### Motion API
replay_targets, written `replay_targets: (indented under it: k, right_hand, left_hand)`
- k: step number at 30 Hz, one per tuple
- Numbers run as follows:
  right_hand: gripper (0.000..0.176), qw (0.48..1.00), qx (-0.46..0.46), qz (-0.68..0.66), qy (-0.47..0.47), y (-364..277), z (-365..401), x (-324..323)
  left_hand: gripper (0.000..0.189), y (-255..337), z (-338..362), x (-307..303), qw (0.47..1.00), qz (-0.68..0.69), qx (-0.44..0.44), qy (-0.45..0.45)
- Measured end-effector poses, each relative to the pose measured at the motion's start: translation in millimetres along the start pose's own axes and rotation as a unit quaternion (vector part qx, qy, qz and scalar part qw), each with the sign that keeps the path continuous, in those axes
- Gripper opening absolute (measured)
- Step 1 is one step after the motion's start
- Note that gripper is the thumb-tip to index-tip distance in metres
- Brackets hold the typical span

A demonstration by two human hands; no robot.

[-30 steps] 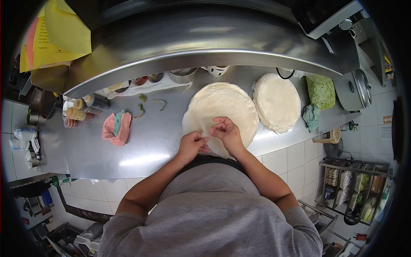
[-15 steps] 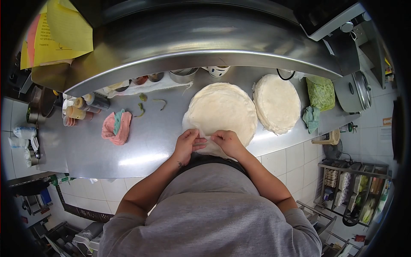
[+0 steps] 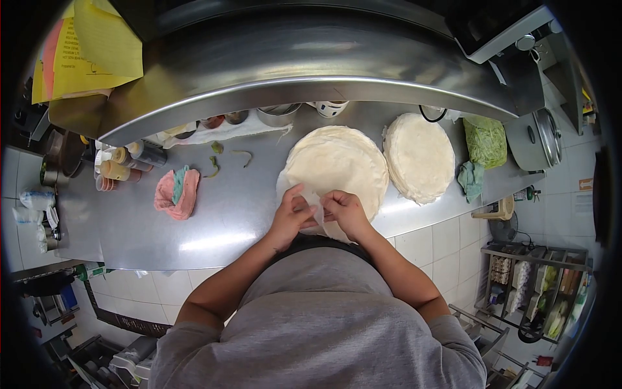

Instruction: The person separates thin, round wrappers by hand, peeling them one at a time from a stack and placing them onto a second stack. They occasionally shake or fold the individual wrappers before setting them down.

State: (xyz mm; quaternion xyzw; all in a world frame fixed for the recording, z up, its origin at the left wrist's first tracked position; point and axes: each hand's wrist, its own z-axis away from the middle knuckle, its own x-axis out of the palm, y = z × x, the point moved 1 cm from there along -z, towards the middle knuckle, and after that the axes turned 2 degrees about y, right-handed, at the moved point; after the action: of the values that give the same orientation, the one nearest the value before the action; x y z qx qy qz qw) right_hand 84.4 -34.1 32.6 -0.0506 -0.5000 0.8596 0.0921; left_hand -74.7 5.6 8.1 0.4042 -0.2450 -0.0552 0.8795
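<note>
A round stack of thin, pale dough sheets (image 3: 340, 155) lies on the steel counter right in front of me. At its near edge, the top thin dough sheet (image 3: 319, 209) is lifted and folded, and looks partly see-through. My right hand (image 3: 343, 211) pinches this raised edge between thumb and fingers. From the other side, my left hand (image 3: 291, 217) holds the same sheet with bent, partly spread fingers; the sheet hides some of its fingertips. A second stack of dough sheets (image 3: 420, 157) stands to the right, untouched by either hand.
The steel counter (image 3: 129, 240) holds a pink cloth (image 3: 176, 194), sauce bottles (image 3: 120, 170) and green scraps (image 3: 216, 148) on the left. On the right are a bag of shredded greens (image 3: 486, 142), a green cloth (image 3: 471, 180) and a lidded pot (image 3: 534, 139). A steel shelf (image 3: 324, 87) overhangs the back.
The sheet's edge has come up higher between my hands. My left fingers have spread and moved slightly up and right; my right hand has turned a little, still pinching.
</note>
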Motion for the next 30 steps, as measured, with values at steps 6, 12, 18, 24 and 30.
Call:
replay_targets:
  k: [6,12,18,24,30]
  right_hand:
    - [0.012,0.992,-0.044,-0.116,0.018,-14.0,5.6,5.7]
    - [0.013,0.989,-0.105,-0.091,0.054,1.3,-13.7,-13.4]
    - [0.042,0.847,-0.175,0.406,0.296,0.5,-43.0,-86.4]
    - [0.028,0.896,-0.129,0.323,0.276,1.5,-54.4,-112.7]
    - [0.019,0.906,-0.149,0.21,0.337,1.7,-51.0,-128.8]
  left_hand:
    - [0.102,19.8,-14.9,13.6,0.964,0.17,-0.016,-0.203]
    - [0.106,7.3,-20.0,5.7,0.988,-0.009,0.117,-0.098]
    - [0.097,19.6,3.7,-13.2,0.902,-0.346,0.254,0.043]
    - [0.093,30.6,-8.3,3.5,0.903,-0.307,0.299,0.009]
    - [0.075,12.1,-27.7,-20.3,0.995,0.045,0.077,0.051]
